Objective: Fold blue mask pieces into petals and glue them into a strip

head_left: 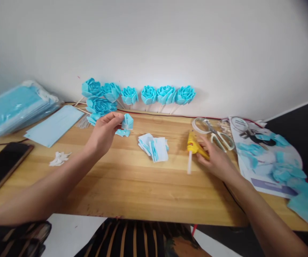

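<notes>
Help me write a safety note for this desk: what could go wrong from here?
The yellow glue gun in the right hand may burn skin if hot. The dark cord beside the right forearm could snag. The left hand pinches a small blue piece, so any glue might reach skin.

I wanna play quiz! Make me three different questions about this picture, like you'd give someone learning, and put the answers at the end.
1. Which hand is gripping the yellow glue gun?
2. True or false: the scissors lie to the right of the yellow glue gun.
3. The left hand is pinching: A) a phone, B) a small blue piece, C) the scissors.

Key: 1. The right hand. 2. True. 3. B.
</notes>
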Tool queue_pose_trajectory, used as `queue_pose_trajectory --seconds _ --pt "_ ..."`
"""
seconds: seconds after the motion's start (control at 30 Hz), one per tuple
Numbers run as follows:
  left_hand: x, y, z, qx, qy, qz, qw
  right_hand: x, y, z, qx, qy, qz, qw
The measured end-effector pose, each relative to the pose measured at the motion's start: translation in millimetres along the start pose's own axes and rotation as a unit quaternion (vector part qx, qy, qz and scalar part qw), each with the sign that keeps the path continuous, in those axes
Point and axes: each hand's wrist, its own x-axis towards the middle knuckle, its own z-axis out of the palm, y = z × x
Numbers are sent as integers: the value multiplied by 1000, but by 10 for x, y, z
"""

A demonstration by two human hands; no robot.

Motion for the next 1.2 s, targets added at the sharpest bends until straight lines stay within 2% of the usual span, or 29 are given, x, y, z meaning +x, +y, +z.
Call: queue_pose_trajectory --seconds 0.03,0.07,0.1,0.13,0.2,0.3,0.43,0.53,0.67,0.8,0.97,1.2 --pt "-15 -8 -43 7 -2 -7 1000 19 -27 -78 84 9 48 995" --pt "-37 -28 -91 13 -5 -15 1000 44 -71 -158 187 16 87 978" --pt "-65 -59 -143 18 -7 -24 1000 77 -131 -231 294 34 112 948" --pt "-96 -98 -195 22 -8 -32 999 118 -204 -287 379 20 121 917" --pt "-155 -179 -295 33 -6 -51 998 225 -376 -329 437 -7 143 888" --pt "-208 -235 -401 83 -38 -78 993 433 -654 -218 434 -48 149 887" --pt "-194 -176 -441 155 -166 -112 967 758 -980 18 403 -141 86 900" --pt "-165 -161 -444 173 -227 -140 948 989 -1165 138 374 -211 41 902" --pt "-153 -218 -461 173 -240 -152 943 1197 -1273 294 355 -280 12 892" --pt "-148 -251 -476 155 -250 -153 943 1295 -1278 420 351 -306 19 885" --pt "-142 -232 -472 142 -254 -157 944 1368 -1300 478 318 -321 48 891" --pt "-140 -240 -479 152 -269 -152 939 1398 -1352 516 341 -316 47 884"
